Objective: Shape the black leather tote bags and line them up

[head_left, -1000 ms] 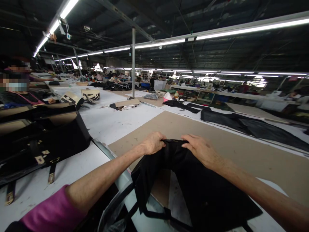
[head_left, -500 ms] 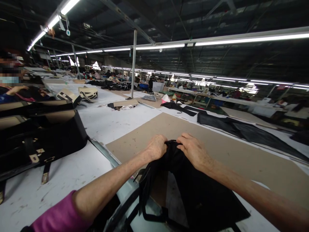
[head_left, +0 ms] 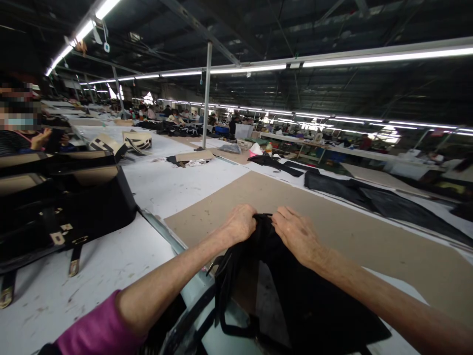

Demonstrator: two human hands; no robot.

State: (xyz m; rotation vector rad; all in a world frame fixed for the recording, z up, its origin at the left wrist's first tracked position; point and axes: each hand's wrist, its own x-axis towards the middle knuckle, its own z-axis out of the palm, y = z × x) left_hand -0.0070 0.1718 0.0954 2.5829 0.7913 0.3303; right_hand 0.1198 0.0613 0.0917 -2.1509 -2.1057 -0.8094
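Observation:
Both of my hands pinch the far edge of a black bag (head_left: 314, 301) made of soft dark material, pulled up toward the middle of the view. My left hand (head_left: 241, 224) is closed on the edge from the left, its fingers curled under. Just to the right, my right hand (head_left: 295, 231) grips the same edge, fingers bent over it. A short stretch of black edge shows between the hands. Black straps or strips hang at the bag's left side, and an opening shows through its middle. What lies inside the fingers is hidden.
Finished-looking black bags (head_left: 92, 207) with metal fittings stand on the white table (head_left: 121, 266) at left. A brown board (head_left: 258, 197) lies beyond my hands, with black flat pieces (head_left: 369, 197) farther right. A metal post (head_left: 207, 98) rises behind. A masked co-worker (head_left: 22, 133) sits far left.
My hands stay on the same edge, with the right fingers curled slightly more over it. The bag's lower right corner has shifted slightly right. The co-worker's hands have risen.

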